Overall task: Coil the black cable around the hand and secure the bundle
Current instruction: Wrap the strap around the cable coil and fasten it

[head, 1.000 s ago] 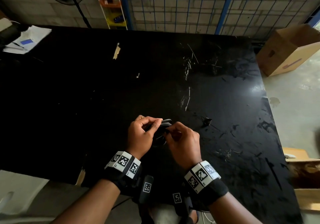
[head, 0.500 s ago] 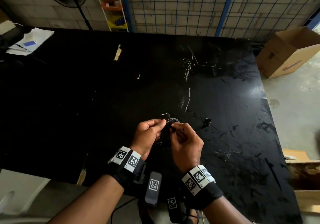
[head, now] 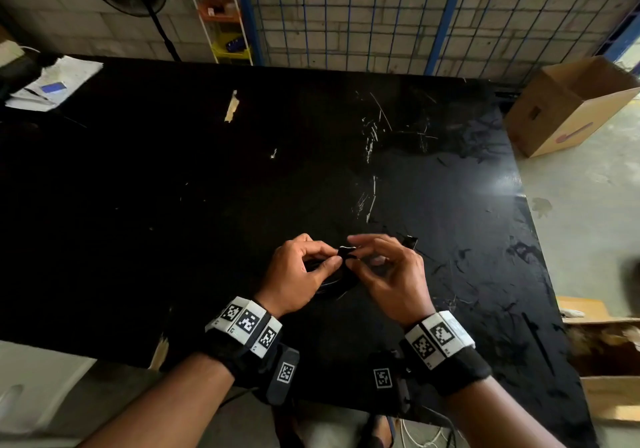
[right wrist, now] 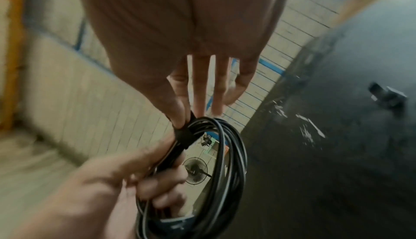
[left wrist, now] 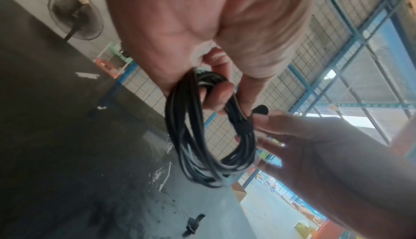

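Observation:
I hold the black cable as a coil of several loops (left wrist: 202, 136) just above the black table (head: 173, 205). My left hand (head: 327, 257) grips one side of the coil, fingers curled round the strands (left wrist: 213, 91). A black strap (left wrist: 242, 124) is wrapped round the bundle. My right hand (head: 356, 253) pinches the strap's end between thumb and forefinger (right wrist: 180, 118), its other fingers spread out. The coil (right wrist: 227, 153) hangs below both hands. In the head view the hands hide most of the coil (head: 332, 284).
A small black piece (head: 410, 240) lies on the table just right of my hands. An open cardboard box (head: 571, 104) stands on the floor at the far right. Papers (head: 52, 83) lie at the table's far left corner. A wire fence (head: 346, 14) runs behind.
My right hand has drawn the strap's end across the bundle and spread its other fingers. The left hand keeps its grip on the coil.

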The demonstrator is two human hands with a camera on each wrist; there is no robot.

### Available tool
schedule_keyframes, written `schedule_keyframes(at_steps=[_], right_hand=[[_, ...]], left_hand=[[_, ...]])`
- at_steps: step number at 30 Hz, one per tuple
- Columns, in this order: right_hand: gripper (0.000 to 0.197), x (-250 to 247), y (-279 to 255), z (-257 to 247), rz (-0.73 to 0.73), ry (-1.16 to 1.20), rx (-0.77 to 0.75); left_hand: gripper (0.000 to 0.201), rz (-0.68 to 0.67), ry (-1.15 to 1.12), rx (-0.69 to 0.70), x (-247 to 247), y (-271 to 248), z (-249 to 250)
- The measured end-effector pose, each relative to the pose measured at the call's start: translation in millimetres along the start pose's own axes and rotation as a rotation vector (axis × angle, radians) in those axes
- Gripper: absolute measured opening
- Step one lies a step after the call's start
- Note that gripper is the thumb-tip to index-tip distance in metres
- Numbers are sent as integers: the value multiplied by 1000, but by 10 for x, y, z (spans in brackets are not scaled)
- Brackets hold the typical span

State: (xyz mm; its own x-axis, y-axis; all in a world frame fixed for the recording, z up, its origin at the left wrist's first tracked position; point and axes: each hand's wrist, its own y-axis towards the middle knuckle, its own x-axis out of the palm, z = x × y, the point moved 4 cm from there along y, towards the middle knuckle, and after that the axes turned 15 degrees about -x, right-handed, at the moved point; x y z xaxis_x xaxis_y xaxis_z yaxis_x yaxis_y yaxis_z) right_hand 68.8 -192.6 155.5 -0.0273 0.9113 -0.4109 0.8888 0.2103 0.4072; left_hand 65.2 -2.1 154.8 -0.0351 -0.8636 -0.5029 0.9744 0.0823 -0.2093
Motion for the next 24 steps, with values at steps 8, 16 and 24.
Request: schedule_keyframes(at_steps=[8, 16, 24], right_hand=[[18, -14, -28, 113, 125, 258, 245], [38, -9, 27, 143, 83, 387, 364], [40, 20, 107, 140, 113, 437, 332]], left_hand=[[11, -171, -13, -57, 7, 32, 110], [15, -272, -166, -218, 82, 37, 37], [21, -194, -357, -263, 92, 42, 29]])
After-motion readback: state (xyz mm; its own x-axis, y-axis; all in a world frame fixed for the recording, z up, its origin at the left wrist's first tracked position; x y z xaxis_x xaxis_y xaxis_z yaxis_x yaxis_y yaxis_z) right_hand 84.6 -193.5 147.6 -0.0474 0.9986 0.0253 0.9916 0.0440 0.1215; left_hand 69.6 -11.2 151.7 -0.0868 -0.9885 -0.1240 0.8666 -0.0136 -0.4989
